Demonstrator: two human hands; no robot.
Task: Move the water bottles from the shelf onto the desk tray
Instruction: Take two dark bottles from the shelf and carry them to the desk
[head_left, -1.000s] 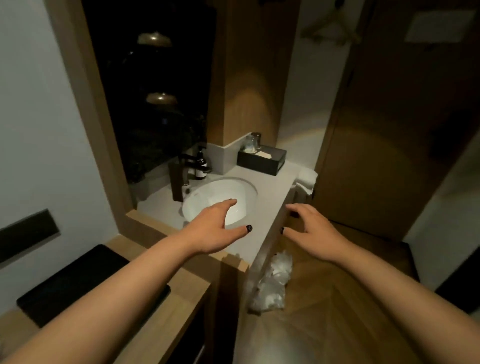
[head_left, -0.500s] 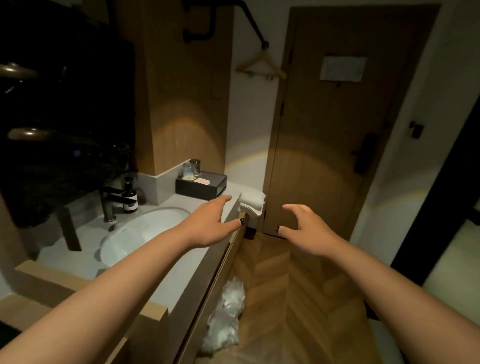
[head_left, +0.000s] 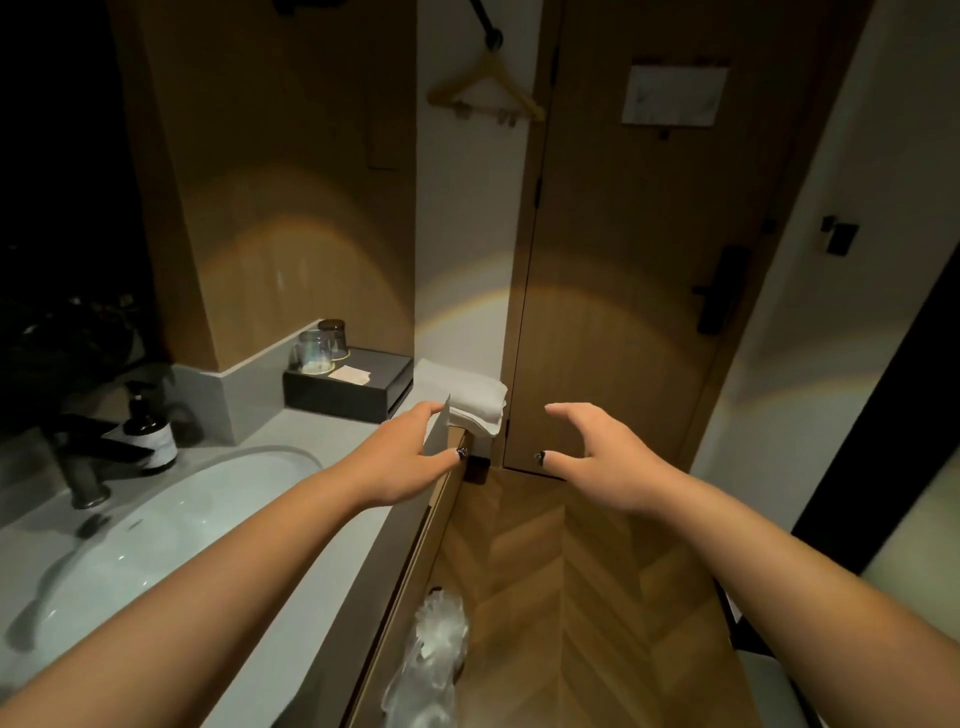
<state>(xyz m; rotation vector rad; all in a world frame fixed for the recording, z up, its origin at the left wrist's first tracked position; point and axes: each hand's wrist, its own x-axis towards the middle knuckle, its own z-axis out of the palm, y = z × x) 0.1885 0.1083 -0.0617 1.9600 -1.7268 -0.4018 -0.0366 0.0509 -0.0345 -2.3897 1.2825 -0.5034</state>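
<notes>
Left hand: my left hand (head_left: 410, 457) is stretched forward over the front corner of the pale grey stone vanity counter (head_left: 332, 431), fingers loosely spread and only lightly bent, thumb out to the side; it holds nothing, and I cannot tell whether it touches the counter.
Right hand: my right hand (head_left: 605, 449) is raised over the floor in front of the door, fingers apart and softly arched, thumb pointing toward my other hand; it holds nothing.
Between the hands: an open gap, with the counter's end and the folded white towel (head_left: 475, 397) just beyond my left fingertips.
Water bottles: none shows in this view, nor the shelf or the desk tray, so I cannot tell where they lie from my hands or which way they point.
On the counter: a black rectangular box (head_left: 363, 392) bearing two clear drinking glasses (head_left: 319, 348) stands just left of the towel; a round white basin (head_left: 156, 525), a dark metal tap (head_left: 85, 457) and a small dark pump bottle with a white label (head_left: 148, 434) sit further left.
Beyond: a tall wooden door (head_left: 639, 249) with a black handle (head_left: 719, 291), a wooden clothes hanger (head_left: 485, 93) on the wall, herringbone wooden floor (head_left: 571, 597), and crumpled clear plastic (head_left: 431, 665) on the floor by the cabinet.
</notes>
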